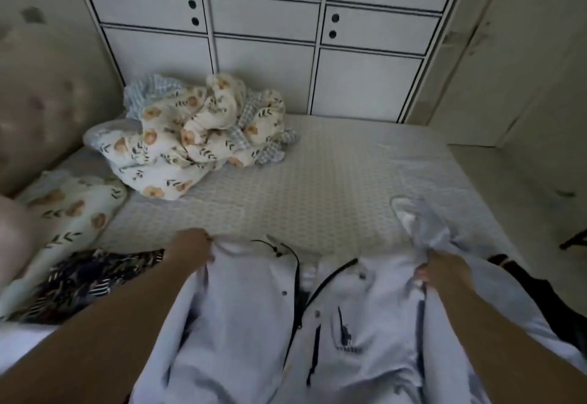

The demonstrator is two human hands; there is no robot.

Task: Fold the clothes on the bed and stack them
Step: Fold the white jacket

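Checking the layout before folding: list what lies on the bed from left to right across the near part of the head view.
Floral pillow → dark patterned garment → left hand → white shirt → right hand → black garment.

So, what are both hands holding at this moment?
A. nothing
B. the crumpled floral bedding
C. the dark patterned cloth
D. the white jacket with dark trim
D: the left hand and the right hand each grip an upper corner of the white jacket, spread on the bed.

Bed (317, 181) — crumpled floral bedding (197, 136), white shirt (254, 324), perhaps a pillow (63, 219).
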